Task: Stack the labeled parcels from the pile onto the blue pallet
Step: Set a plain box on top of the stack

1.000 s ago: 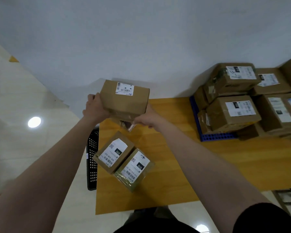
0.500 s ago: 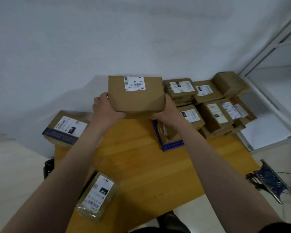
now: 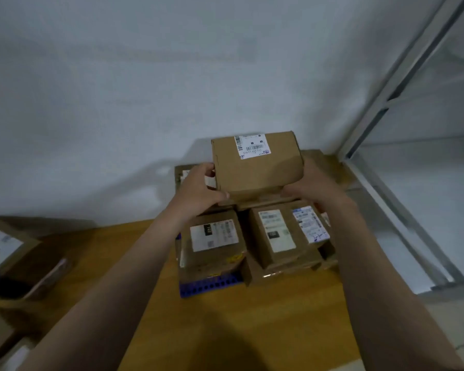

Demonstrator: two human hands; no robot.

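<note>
head view | parcel [image 3: 257,164] is held label-up over the rear of the stack [image 3: 214,245], above the pallet [image 3: 209,286] | left hand [image 3: 198,188] and right hand [image 3: 316,188] are clamped on opposite ends, likely to keep it level for lowering | pile [image 3: 8,253] is seen far left on table [image 3: 252,317]

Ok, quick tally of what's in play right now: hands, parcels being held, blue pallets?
Hands: 2 (left hand, right hand)
Parcels in hand: 1 (held parcel, gripped from both sides)
Pallets: 1 (blue pallet)
Total: 4
</note>
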